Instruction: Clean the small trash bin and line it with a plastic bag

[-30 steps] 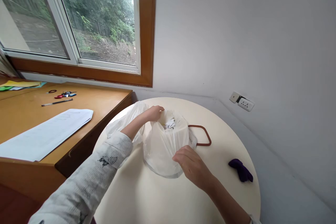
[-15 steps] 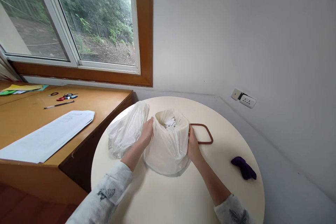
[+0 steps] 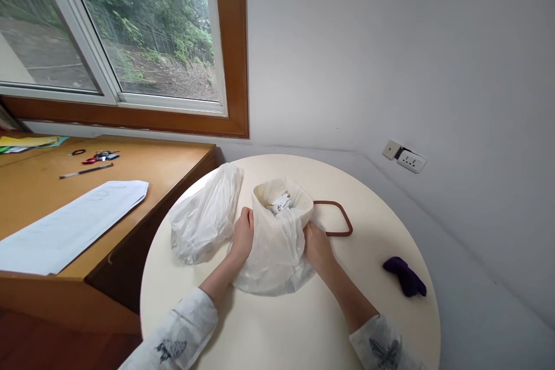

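A white plastic bag (image 3: pixel 271 266) is draped around a cream, open-topped bin-like container on the table, covering its outside. Crumpled white paper with dark marks (image 3: pixel 281 203) shows in the opening. My left hand (image 3: pixel 243 237) is closed at the bag's left side, its fingers partly hidden. On the right side, my right hand (image 3: pixel 318 247) is closed on the plastic just below the rim, with its fingertips out of sight. A brown rounded frame (image 3: pixel 347 221) lies flat behind my right hand. Left of my left hand rests another crumpled white plastic bag (image 3: pixel 206 217).
The round cream table (image 3: pixel 281 341) stands beside a wooden desk (image 3: pixel 173 165). A dark purple cloth item (image 3: pixel 405 277) lies near the table's right edge. Paper sheets (image 3: pixel 91 219), a pen (image 3: pixel 87 171) and keys (image 3: pixel 103 156) lie on the desk. A wall socket (image 3: pixel 411 161) is behind.
Both hands have slid lower down the sides of the bag. More of the rim now shows, and the bag's plastic is pulled down at the right. The view has shifted slightly.
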Demonstrator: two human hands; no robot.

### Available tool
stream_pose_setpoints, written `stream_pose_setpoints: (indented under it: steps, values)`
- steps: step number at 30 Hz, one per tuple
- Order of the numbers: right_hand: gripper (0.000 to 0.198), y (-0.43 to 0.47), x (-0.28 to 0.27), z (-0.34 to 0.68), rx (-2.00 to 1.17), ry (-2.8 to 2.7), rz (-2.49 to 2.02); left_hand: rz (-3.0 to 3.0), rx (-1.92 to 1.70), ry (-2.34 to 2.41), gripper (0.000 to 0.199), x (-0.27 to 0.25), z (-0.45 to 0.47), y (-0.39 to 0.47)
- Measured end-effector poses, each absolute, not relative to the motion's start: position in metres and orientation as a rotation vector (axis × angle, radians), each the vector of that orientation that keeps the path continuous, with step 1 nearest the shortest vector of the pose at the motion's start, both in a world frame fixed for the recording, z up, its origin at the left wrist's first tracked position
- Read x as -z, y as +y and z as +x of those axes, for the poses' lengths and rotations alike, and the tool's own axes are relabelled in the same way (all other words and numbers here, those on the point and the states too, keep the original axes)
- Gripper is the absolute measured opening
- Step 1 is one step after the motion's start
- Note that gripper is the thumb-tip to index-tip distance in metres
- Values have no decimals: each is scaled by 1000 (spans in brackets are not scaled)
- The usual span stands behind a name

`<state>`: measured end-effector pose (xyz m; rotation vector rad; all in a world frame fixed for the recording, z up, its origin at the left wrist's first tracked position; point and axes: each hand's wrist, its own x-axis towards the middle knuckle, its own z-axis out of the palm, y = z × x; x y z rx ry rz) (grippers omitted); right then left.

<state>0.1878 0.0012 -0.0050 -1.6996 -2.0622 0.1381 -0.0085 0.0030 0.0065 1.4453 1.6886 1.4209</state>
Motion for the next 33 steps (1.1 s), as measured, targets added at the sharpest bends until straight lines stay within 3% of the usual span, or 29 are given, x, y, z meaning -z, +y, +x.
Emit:
stream_pose_setpoints:
  steps: [6, 10, 13, 16, 18, 23, 27, 33]
  values:
    - [23, 3, 7, 193, -224, -2051, -1741, 1507, -1314, 1725, 21, -4, -21, -1]
    - [44, 4, 4, 199, -283, -1930, -1641, 1498, -1380, 1748, 19, -14, -22, -19]
    - [64, 4, 0, 196, -639, -1675, -1301, 1620, -1369, 1559, 44, -28, -14, -41]
    - [62, 1, -4, 186, -986, -1477, -1021, 1753, -1195, 1383, 87, -33, 0, -53]
    - [58, -4, -4, 179, -1068, -1462, -1007, 1770, -1184, 1376, 97, -29, 8, -51]
    - [62, -27, 5, 176, -976, -1518, -1137, 1807, -1303, 1326, 88, -9, 12, -29]
    - [72, -53, 10, 184, -994, -1689, -1201, 1811, -1147, 1279, 77, 0, -2, -24]
    - [71, -82, 2, 192, -993, -1884, -1193, 1836, -970, 1309, 49, -2, -23, -28]
